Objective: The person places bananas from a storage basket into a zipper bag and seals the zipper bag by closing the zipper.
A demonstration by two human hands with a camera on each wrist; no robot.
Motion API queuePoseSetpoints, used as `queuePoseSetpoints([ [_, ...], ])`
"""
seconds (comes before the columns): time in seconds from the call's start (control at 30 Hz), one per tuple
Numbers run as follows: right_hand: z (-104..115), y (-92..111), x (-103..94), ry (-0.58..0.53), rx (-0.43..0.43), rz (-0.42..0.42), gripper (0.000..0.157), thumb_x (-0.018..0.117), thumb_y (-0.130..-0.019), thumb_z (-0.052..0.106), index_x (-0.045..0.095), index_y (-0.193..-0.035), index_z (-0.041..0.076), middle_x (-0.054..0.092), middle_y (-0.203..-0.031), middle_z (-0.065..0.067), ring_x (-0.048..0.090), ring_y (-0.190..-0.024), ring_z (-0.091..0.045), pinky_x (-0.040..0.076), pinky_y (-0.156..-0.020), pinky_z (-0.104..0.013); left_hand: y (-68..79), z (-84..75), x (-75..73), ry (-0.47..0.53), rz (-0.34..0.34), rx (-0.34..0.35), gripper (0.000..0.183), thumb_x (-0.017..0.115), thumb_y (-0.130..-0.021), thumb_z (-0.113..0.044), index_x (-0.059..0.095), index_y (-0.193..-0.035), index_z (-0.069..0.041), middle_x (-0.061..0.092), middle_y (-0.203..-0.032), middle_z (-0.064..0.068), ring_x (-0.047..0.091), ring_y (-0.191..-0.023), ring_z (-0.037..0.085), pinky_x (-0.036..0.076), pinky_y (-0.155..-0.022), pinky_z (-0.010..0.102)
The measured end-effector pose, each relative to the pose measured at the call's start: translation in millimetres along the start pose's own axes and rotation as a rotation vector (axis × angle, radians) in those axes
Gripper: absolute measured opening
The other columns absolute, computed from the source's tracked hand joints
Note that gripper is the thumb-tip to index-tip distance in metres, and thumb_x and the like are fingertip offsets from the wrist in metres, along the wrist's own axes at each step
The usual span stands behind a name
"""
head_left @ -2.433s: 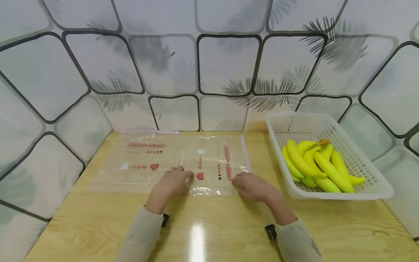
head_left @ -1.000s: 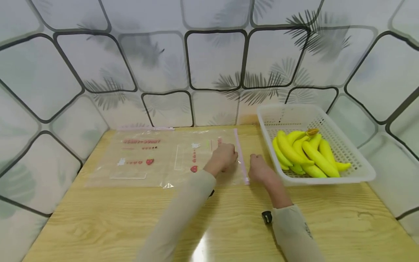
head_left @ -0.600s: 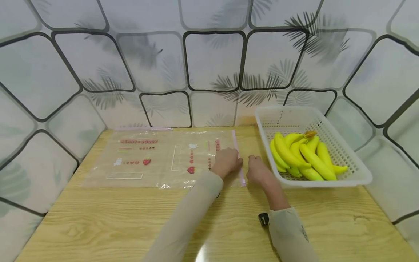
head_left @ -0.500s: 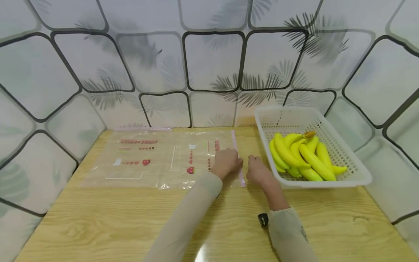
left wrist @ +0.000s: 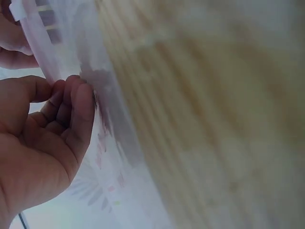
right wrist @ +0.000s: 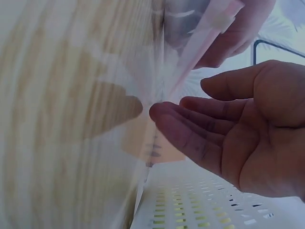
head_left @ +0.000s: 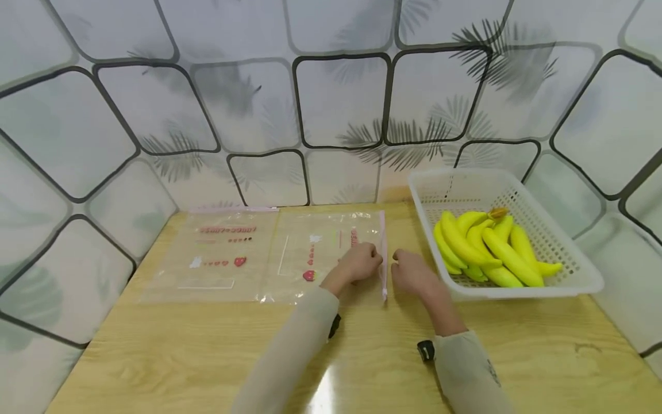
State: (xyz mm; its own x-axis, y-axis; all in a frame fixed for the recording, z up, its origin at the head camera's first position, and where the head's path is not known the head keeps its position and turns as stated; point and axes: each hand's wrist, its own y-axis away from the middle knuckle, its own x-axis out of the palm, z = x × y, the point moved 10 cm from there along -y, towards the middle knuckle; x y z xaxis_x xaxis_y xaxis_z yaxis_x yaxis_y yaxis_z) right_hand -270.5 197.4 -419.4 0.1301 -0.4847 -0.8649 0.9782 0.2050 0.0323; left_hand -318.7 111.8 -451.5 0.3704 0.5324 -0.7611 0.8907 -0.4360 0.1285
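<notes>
- Right bag point(head_left: 305, 259): clear, red-printed, on the table point(head_left: 155, 356), beside the left bag point(head_left: 212, 253); its pink zip strip point(head_left: 383, 230) faces right, toward the basket.
- Chief change: half a second ago the strip shows as a broad, flat band; now it shows narrower, and the wrist views have it raised off the wood.
- Left hand point(head_left: 362, 261): now at the strip, having crossed from the bag's left part over the last couple of seconds; thumb and forefinger pressed together, apparently pinching the edge of the right bag.
- Right hand point(head_left: 414, 273): just right of the strip; fingers curved, thumb spread from them, no pinch seen; whether the fingertips touch the film, cannot tell.
- Meaning, as judged: work has narrowed to the bag's mouth, one edge lifted; whether the two layers are parted is not clear.
- Basket point(head_left: 538, 292): white, perforated, at the right; not shifted.
- Bananas point(head_left: 488, 253): yellow, heaped inside it, untouched.
- Left bag: flat, its own strip along the far edge, unchanged.
</notes>
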Motion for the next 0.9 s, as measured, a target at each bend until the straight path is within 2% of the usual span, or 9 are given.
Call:
queuePoseSetpoints([
  [0.13, 3.2, -7.0, -0.5, -0.113, 0.026, -0.007, 0.038, 0.044, -0.101, 0.010, 0.052, -0.125, -0.019, 0.066, -0.102, -0.027, 0.062, -0.076, -0.026, 0.051, -0.066, -0.036, 14.9, -3.1, -14.7, 0.031, -0.035, 0.056, 0.023, 0.048, -0.101, -0.014, 0.054, -0.080, -0.008, 0.048, -0.063, 0.001, 0.041, -0.046, 0.010, 0.036, -0.042, 0.024],
  [0.23, 3.5, -8.8, -0.9, -0.224, 0.052, -0.008, 0.043, 0.044, -0.104, 0.017, 0.048, -0.130, -0.018, 0.067, -0.089, -0.020, 0.061, -0.063, -0.020, 0.050, -0.057, -0.031, 26.6, -11.6, -23.0, 0.034, -0.045, 0.096, 0.021, 0.047, -0.102, -0.014, 0.056, -0.084, -0.007, 0.052, -0.066, 0.002, 0.043, -0.045, 0.010, 0.037, -0.041, 0.023],
  [0.33, 1.3, -7.2, -1.4, -0.369, 0.091, -0.005, 0.044, 0.045, -0.106, 0.022, 0.048, -0.132, -0.014, 0.067, -0.092, -0.021, 0.068, -0.067, -0.024, 0.056, -0.059, -0.034, 38.0, -22.0, -26.4, 0.037, -0.038, 0.118, 0.019, 0.046, -0.103, -0.013, 0.056, -0.087, -0.008, 0.055, -0.066, 0.002, 0.047, -0.042, 0.011, 0.039, -0.039, 0.022],
  [0.47, 0.3, -7.7, -2.4, -0.542, 0.110, -0.014, 0.042, 0.045, -0.106, 0.021, 0.051, -0.132, -0.011, 0.065, -0.104, -0.027, 0.070, -0.073, -0.025, 0.060, -0.064, -0.036, 49.0, -29.5, -30.9, 0.072, -0.047, 0.142, 0.017, 0.045, -0.103, -0.012, 0.056, -0.091, -0.007, 0.056, -0.064, 0.002, 0.050, -0.040, 0.011, 0.041, -0.039, 0.022],
  [0.6, 4.7, -8.4, -4.1, -0.618, 0.081, -0.010, 0.039, 0.046, -0.104, 0.015, 0.052, -0.131, -0.013, 0.066, -0.103, -0.030, 0.070, -0.071, -0.022, 0.060, -0.063, -0.033, 56.4, -25.7, -35.3, 0.193, -0.065, 0.139, 0.013, 0.047, -0.103, -0.009, 0.056, -0.095, -0.005, 0.055, -0.058, 0.002, 0.048, -0.038, 0.010, 0.040, -0.037, 0.022],
  [0.7, 10.7, -8.0, -3.2, -0.663, 0.062, 0.014, 0.039, 0.049, -0.104, 0.017, 0.054, -0.128, -0.013, 0.066, -0.101, -0.029, 0.071, -0.073, -0.023, 0.060, -0.063, -0.033, 62.4, -21.1, -36.8, 0.265, -0.064, 0.128, 0.010, 0.048, -0.102, -0.008, 0.055, -0.097, -0.004, 0.053, -0.053, 0.002, 0.047, -0.037, 0.010, 0.039, -0.037, 0.021],
  [0.9, 22.3, -5.8, -2.3, -0.704, 0.049, 0.036, 0.038, 0.051, -0.103, 0.015, 0.055, -0.126, -0.014, 0.066, -0.096, -0.024, 0.072, -0.076, -0.028, 0.060, -0.064, -0.034, 73.7, -18.5, -39.7, 0.286, -0.059, 0.124, 0.005, 0.049, -0.099, -0.004, 0.054, -0.100, -0.002, 0.052, -0.053, 0.001, 0.047, -0.040, 0.010, 0.038, -0.038, 0.020],
])
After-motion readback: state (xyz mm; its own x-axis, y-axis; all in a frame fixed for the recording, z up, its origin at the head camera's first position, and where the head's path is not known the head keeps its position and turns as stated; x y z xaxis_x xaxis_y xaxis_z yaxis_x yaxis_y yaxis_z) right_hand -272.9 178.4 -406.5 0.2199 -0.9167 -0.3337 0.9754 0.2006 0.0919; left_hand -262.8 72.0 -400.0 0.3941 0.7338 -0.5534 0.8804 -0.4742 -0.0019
